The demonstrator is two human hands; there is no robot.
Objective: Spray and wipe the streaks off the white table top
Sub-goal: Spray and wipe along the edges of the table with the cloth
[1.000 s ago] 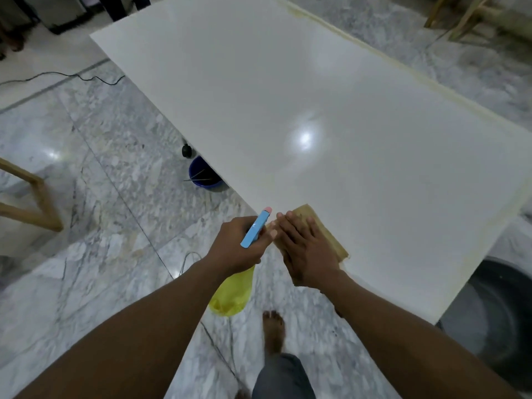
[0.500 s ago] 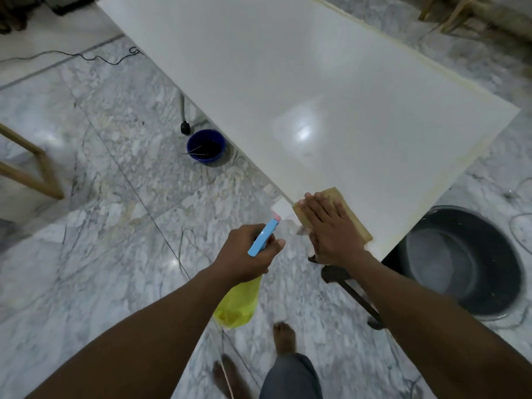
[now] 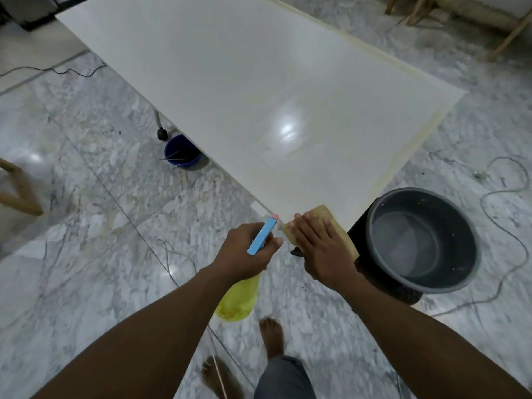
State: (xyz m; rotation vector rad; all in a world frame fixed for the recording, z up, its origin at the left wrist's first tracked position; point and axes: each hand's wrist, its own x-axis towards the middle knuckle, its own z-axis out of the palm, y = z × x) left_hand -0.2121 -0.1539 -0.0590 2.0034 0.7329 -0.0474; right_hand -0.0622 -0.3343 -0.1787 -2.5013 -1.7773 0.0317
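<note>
The table (image 3: 259, 82) top is white, smooth and glossy, mirroring a lamp as a bright patch, with dull yellowish streaks along its edges; the cloth (image 3: 319, 214) on its corner is tan, matt fabric; the spray bottle (image 3: 239, 298) is translucent yellow plastic with a smooth blue plastic head; the floor (image 3: 100, 226) is polished, grey-veined marble; the tub (image 3: 454, 226) is smooth dark grey plastic; the small bucket (image 3: 172, 148) is blue plastic; the frame (image 3: 20, 191) at left is bare wood.
</note>
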